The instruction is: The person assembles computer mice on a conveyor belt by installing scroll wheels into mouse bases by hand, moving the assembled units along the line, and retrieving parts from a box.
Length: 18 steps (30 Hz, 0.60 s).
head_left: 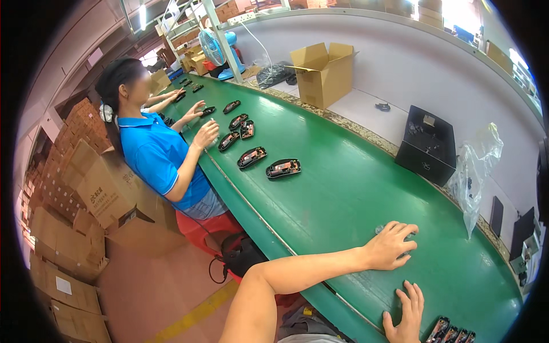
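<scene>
My left hand [390, 247] reaches across the green belt [337, 211], its fingers curled over something greyish. Only small bits of that thing show beside the fingers, so its kind is hidden. Closer to me, my right hand [407, 315] is open over the belt, thumb and fingers apart. Just right of it, several black oval housings [439, 330] with reddish-brown inner parts stand in a row at the lower edge. Farther up the belt lie more of these open housings, the nearest one [283, 168] apart from both hands.
A co-worker in a blue shirt [150, 150] sits at the belt's left side, hands over housings. Along the right ledge are a black box [426, 146], a clear plastic bag [477, 171] and an open cardboard carton [323, 74]. Stacked cartons [68, 240] fill the left.
</scene>
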Tool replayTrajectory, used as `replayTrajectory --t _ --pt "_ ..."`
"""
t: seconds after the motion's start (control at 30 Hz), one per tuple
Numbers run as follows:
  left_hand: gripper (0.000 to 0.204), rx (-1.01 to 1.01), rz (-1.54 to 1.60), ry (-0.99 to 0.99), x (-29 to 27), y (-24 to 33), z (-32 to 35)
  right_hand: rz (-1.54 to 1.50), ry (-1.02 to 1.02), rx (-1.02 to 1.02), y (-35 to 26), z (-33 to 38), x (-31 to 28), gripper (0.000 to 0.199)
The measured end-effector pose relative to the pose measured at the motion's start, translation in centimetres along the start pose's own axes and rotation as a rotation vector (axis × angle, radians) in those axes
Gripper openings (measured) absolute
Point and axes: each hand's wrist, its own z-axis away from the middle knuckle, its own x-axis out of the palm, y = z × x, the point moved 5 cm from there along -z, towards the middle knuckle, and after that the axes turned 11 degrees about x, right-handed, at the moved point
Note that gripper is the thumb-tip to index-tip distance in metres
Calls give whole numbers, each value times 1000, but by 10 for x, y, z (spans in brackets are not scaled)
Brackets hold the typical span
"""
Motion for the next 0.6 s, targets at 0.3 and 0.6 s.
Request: replayTrajectory --t 0.3,0.6 --pt "32 -39 -50 -3 0 -6 1 -1 29 4 3 0 -1 56" --pt "34 -66 -51 -37 2 -8 0 -20 13 19 7 -2 -1 57"
